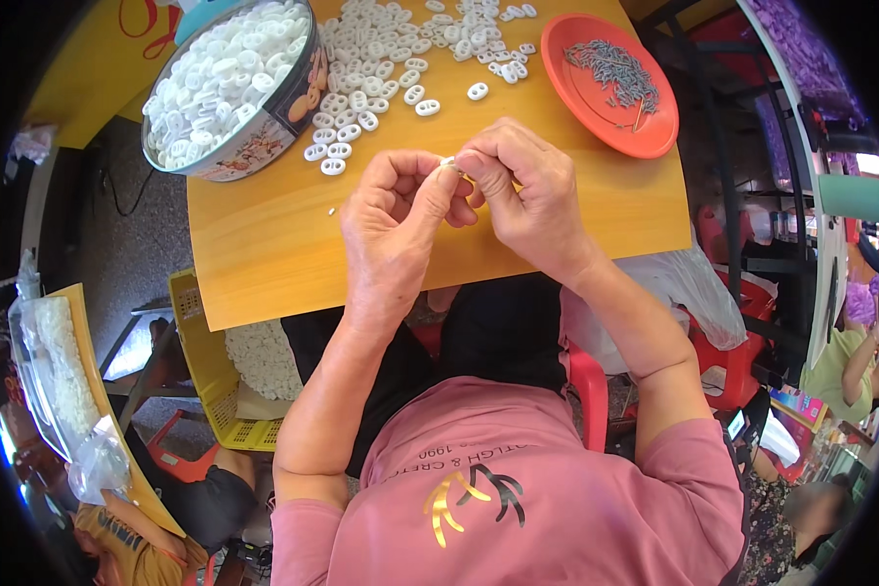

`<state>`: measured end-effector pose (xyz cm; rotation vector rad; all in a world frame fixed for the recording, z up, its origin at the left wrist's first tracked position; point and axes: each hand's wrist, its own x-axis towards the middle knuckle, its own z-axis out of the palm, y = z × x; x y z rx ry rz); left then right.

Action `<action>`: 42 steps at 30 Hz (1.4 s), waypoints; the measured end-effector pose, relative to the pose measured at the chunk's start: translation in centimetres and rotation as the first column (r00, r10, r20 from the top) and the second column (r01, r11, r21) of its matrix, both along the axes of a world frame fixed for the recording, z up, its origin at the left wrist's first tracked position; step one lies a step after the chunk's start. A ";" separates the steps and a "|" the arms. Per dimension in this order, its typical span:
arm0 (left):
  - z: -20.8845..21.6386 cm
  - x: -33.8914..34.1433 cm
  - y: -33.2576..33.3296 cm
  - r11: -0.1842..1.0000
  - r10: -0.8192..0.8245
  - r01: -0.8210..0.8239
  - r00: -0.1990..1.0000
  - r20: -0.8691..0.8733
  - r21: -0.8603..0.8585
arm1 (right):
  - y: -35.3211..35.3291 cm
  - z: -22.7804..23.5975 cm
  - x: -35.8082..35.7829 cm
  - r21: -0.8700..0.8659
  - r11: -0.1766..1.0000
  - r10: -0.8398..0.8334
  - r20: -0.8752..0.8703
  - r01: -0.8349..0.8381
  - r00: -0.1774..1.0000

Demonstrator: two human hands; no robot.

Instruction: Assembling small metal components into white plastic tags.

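Observation:
Above the wooden table [264,264], both hands meet with their fingertips around a small white plastic piece [448,162]. My left hand [396,210] pinches that piece between thumb and finger. My right hand [532,190] is closed at its other side, thumb against finger; what it grips is hidden. Beyond my fingers lie many white oval plastic pieces with two holes [427,107], loose on the table. More white pieces fill a large round tin [254,146] at the far left. At the far right, a red plate [645,142] carries a heap of small grey metal pins [610,73].
A yellow plastic crate [197,361] with white pieces stands below the table's left side. Clear plastic bags [689,288] and a red stool [732,361] are at the right. Other people sit at the lower left and right, near a board with a filled bag [63,356].

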<state>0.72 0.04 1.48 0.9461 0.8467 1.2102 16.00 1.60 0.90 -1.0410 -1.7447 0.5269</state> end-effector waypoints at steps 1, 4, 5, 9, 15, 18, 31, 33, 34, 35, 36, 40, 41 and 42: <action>-0.1 -0.1 0.1 1.000 0.001 -0.001 1.000 0.005 -0.025 | 0.1 -0.1 0.0 -0.001 1.000 -0.007 0.005 0.007 1.000; -0.3 -0.5 0.3 0.993 -0.013 0.019 0.999 0.051 -0.117 | 0.5 0.3 0.5 0.031 0.998 0.051 0.080 -0.054 0.995; -0.3 -0.6 0.4 0.993 -0.012 0.018 0.999 0.050 -0.117 | 0.7 0.6 0.6 0.031 0.998 0.052 0.080 -0.055 0.995; 0.0 -0.9 0.4 0.986 -0.067 0.078 0.995 0.080 -0.145 | 0.8 1.2 0.9 0.137 0.983 0.095 0.202 -0.125 0.975; -0.3 -0.7 0.4 0.993 -0.053 0.058 0.997 0.058 -0.101 | 0.5 0.4 0.3 0.111 0.992 0.041 0.196 -0.064 0.980; -0.6 -1.3 0.5 0.991 -0.047 0.054 0.997 0.062 -0.119 | 0.8 0.6 0.3 0.019 0.995 0.098 0.145 -0.102 0.985; -0.9 -1.9 0.6 0.990 -0.009 0.027 0.992 0.128 -0.138 | 7.3 1.1 3.3 -0.050 0.989 -0.066 0.700 0.142 0.711; -0.9 -1.9 0.6 0.990 -0.006 0.024 0.991 0.131 -0.137 | 7.1 1.2 3.1 -0.050 0.990 -0.058 0.710 0.132 0.702; -0.9 -2.0 0.6 0.991 -0.007 0.025 0.991 0.134 -0.135 | 6.9 1.4 3.0 -0.127 0.985 -0.009 0.629 0.115 0.777; -0.9 -2.0 0.6 0.990 -0.003 0.021 0.991 0.132 -0.137 | 6.6 1.6 2.8 -0.203 0.975 0.035 0.536 0.088 0.843; -0.9 -2.0 0.6 0.990 0.001 0.019 0.990 0.139 -0.138 | 6.1 2.0 2.5 -0.206 0.975 0.040 0.535 0.085 0.844; -0.5 -1.8 0.6 0.991 0.019 0.003 0.987 0.162 -0.137 | 3.8 2.4 1.9 -0.698 0.710 -0.002 -0.141 -0.098 0.990; -0.4 -1.8 0.5 0.990 0.017 0.005 0.987 0.161 -0.141 | 3.3 2.3 1.8 -0.692 0.675 -0.056 -0.396 -0.258 0.917; -0.3 -1.8 0.5 0.992 0.024 -0.002 0.985 0.170 -0.127 | 2.8 2.5 1.7 -0.693 0.673 -0.060 -0.397 -0.256 0.916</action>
